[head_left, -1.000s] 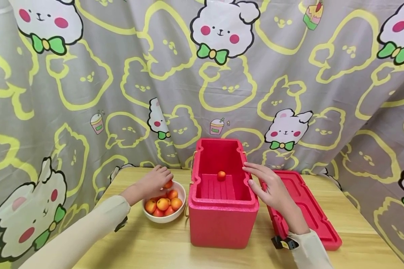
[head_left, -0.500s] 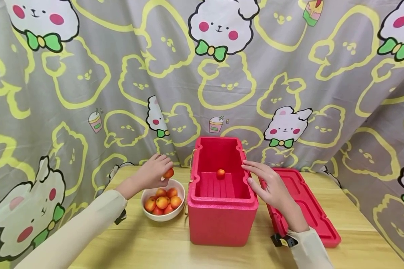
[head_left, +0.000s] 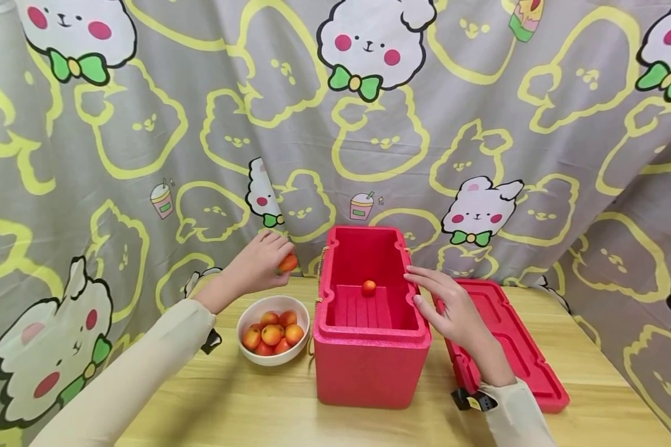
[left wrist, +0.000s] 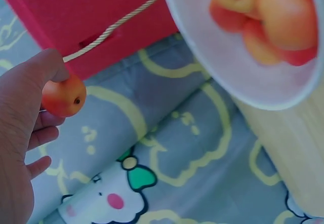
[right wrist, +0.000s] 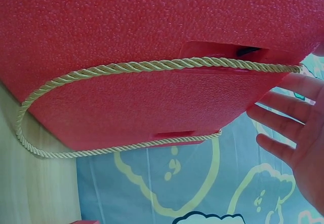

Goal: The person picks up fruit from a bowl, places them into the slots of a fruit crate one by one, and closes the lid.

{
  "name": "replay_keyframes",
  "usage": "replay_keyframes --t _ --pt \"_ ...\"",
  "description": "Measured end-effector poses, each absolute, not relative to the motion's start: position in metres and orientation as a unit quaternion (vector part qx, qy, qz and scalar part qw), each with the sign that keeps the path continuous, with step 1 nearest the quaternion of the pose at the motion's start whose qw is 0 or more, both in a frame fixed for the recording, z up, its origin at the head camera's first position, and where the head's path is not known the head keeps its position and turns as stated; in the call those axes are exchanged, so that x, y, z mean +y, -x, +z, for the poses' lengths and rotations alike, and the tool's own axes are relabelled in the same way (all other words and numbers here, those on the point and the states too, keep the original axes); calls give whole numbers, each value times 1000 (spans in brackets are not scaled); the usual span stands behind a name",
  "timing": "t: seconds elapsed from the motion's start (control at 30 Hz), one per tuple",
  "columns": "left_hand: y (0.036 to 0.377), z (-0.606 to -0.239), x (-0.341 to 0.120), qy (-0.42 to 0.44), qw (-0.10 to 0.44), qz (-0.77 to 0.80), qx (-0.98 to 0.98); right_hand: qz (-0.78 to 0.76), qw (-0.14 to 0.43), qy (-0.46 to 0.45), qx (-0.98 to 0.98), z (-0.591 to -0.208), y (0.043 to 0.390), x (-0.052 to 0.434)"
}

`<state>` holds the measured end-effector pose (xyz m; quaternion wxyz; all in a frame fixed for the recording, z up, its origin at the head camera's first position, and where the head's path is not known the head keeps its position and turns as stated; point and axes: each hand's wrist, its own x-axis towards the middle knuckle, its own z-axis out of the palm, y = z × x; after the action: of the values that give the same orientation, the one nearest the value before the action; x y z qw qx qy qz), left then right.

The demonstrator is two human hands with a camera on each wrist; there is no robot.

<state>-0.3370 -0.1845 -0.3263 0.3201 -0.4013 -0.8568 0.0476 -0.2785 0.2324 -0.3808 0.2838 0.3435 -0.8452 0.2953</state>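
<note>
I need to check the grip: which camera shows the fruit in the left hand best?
The left wrist view: the fruit fills it close up, pinched by the left hand beside the red box. The head view shows it small and half hidden behind fingers. The right wrist view misses it.

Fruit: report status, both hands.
Left hand holds fruit above bowl, beside box. Right hand open, fingers straight at box's right rim. One fruit inside box; nothing blocking.

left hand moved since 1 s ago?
Yes. The left hand, pinching a small fruit, has risen from the white bowl and now sits above its rim.
</note>
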Motion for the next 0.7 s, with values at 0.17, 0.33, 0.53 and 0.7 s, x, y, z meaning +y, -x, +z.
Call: replay_keyframes --t 0.17,0.33,0.53,0.7 --pt "337 -309 -176 400 330 10 -855 296 282 -344 -845 -380 278 233" --pt "336 -292 -160 401 336 -15 -853 298 283 -344 -845 -380 278 234" --pt "331 -274 -137 396 323 -26 -859 300 280 -343 -845 -380 278 233" --pt "327 -264 -116 414 332 -20 -847 299 282 -345 -843 -380 277 233"
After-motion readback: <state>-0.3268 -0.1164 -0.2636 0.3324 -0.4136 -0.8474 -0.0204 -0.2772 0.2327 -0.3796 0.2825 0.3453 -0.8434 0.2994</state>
